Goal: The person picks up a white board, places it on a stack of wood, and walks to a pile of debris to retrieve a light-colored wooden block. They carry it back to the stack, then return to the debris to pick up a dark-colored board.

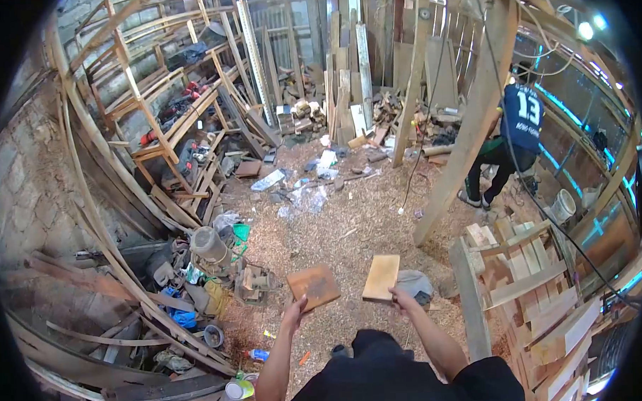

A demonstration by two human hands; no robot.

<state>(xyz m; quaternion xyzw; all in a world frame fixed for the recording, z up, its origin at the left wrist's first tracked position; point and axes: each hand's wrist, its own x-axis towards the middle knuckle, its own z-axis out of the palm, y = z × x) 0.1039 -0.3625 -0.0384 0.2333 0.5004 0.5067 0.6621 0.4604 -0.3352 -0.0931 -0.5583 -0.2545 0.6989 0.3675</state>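
My left hand (294,313) grips the near left corner of a reddish-brown wooden board (314,286) with a dark patch on its face. In my right hand (405,299) is a paler, yellowish wooden board (382,277), pinched at its near right corner. Both boards are held out in front of me above the floor, apart from each other. Behind the pale board, partly hidden by it, lies a grey rounded bundle (416,285). My fingers are mostly covered by the boards; the thumbs show on top.
Wood shavings cover the floor (336,235). A motor-like machine (209,243) stands at left, beside wooden racks (167,135). A slanted post (466,117) rises at right, near a stack of planks (529,278). Beyond it a person (513,134) bends over. Scrap wood lines the back.
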